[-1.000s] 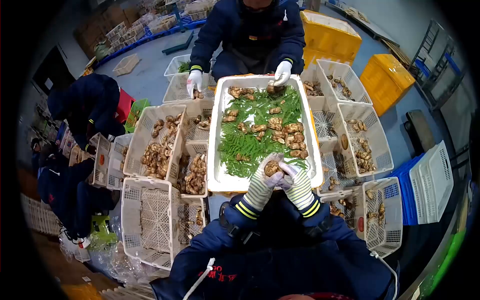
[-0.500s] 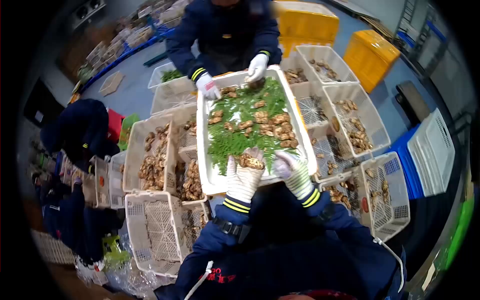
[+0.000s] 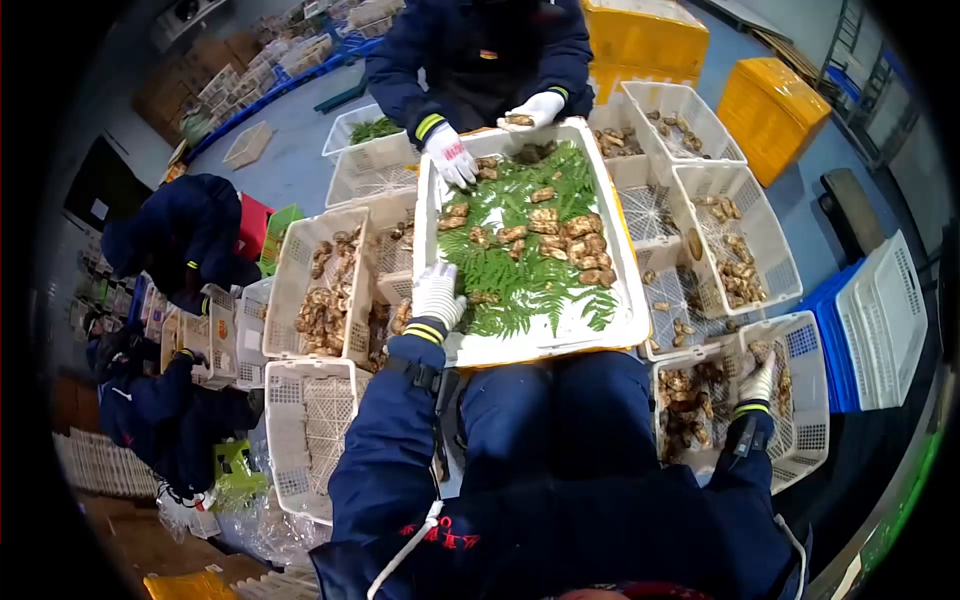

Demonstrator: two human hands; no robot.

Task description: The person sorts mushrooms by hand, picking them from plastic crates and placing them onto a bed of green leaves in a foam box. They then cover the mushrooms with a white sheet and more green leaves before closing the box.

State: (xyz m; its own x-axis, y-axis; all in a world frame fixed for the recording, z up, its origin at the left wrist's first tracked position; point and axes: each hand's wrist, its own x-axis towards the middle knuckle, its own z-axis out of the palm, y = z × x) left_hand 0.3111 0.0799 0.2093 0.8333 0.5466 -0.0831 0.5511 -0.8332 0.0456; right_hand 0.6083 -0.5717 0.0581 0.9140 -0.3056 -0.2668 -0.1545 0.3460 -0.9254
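The right gloved hand (image 3: 757, 383) is reaching into a latticed plastic crate (image 3: 808, 435), its fingertips hard to make out; I cannot tell whether it is gripping anything. The left hand (image 3: 438, 298), in striped knit, is resting at the left rim of the white box (image 3: 545, 346), palm hidden, grip unclear. Inside, lumpy brown mushrooms (image 3: 584, 248) are lying on feathery fern fronds (image 3: 492, 272). Beyond, a co-worker (image 3: 485, 55), head cut off, is holding another mushroom (image 3: 519, 120).

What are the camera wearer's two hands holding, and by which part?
Left hand is over the left rim of the tray; gripping or resting, can't tell. Right hand is at a mushroom in a basket; hold unclear.
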